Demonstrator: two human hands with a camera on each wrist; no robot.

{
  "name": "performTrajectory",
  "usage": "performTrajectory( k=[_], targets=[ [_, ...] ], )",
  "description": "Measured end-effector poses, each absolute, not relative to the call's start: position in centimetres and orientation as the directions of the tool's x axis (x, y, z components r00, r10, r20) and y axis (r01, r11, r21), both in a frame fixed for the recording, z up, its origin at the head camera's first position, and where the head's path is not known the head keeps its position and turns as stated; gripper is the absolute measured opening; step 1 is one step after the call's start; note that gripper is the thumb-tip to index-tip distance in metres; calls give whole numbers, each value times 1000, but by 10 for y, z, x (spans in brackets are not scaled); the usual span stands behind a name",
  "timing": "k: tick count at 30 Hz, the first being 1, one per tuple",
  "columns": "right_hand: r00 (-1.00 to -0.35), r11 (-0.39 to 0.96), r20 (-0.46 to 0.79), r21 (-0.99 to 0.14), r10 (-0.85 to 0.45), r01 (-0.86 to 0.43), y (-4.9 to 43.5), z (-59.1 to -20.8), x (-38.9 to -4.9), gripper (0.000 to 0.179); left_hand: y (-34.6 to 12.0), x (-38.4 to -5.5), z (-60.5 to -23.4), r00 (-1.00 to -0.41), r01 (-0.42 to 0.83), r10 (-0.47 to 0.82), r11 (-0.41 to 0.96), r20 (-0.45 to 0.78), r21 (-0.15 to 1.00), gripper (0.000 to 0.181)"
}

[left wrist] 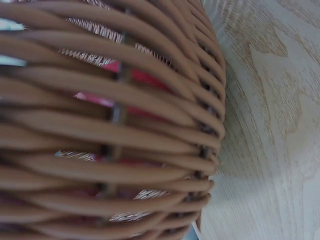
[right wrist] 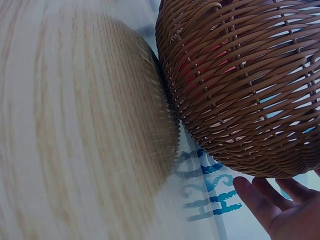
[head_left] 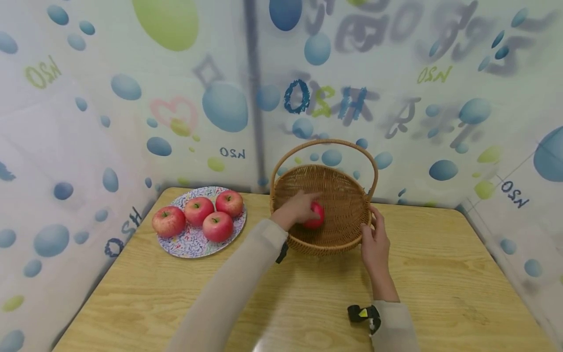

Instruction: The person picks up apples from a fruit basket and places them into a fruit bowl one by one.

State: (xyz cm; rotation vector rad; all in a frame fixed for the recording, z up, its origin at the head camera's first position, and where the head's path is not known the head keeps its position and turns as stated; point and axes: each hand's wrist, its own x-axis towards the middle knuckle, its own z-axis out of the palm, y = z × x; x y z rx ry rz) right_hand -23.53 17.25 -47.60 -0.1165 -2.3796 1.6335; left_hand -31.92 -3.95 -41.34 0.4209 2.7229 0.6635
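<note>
A brown wicker basket [head_left: 343, 200] with an arched handle stands at the back of the table. My left hand [head_left: 299, 208] reaches inside it over the left rim and holds a red apple [head_left: 316, 216] low in the basket. Only bits of red show through the weave in the left wrist view, where the basket wall [left wrist: 100, 135] hides that hand. On the basket's right side, my right hand [head_left: 376, 242] grips the rim with thumb and fingers. The right wrist view has the right hand's fingers [right wrist: 257, 200] against the wicker wall [right wrist: 240, 90].
Left of the basket, a round patterned plate [head_left: 186, 247] carries several red apples [head_left: 218, 226]. Both stand on a light wooden table [head_left: 316, 293]. A printed curtain [head_left: 281, 58] hangs close behind the table's back edge.
</note>
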Motion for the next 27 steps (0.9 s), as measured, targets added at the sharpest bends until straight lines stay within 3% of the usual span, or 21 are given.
performTrajectory(
  k=[5,16,27],
  targets=[
    [-964,365,169,-927,205,-85,173,-476,-234,51,-39,-320,-415,-919,192,331,851,-216,489,53],
    [-966,356,163,-931,202,-83,173,-477,-235,51,-41,-316,-414,-929,165,291,878,-228,450,73],
    [-967,356,161,-931,196,-82,174,-477,-236,50,-41,-308,-397,-884,229,344,908,-315,350,63]
  ],
)
